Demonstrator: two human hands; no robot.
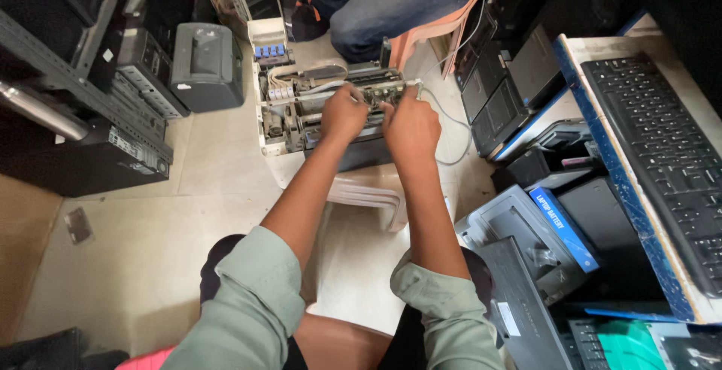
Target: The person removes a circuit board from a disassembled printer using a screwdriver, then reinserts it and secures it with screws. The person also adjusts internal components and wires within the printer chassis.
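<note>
An opened printer (289, 107), with white casing and exposed grey innards, rests on a pale plastic stool (361, 189) in front of me. A small green circuit board (380, 93) sits at its top right, with grey cables (447, 118) trailing off it. My left hand (342, 114) is closed over the printer's inner frame just left of the board. Fingers of my right hand (411, 125) pinch the board's right edge. Both sleeves are pale green. What lies under my palms is hidden.
Another person in jeans (383, 5) sits across from me on a pink chair. A grey printer (207, 65) and dark machines stand at left. Stacked printers (526, 242) and a black keyboard (665, 159) on a blue-edged board crowd the right. The floor (150, 235) is beige tile.
</note>
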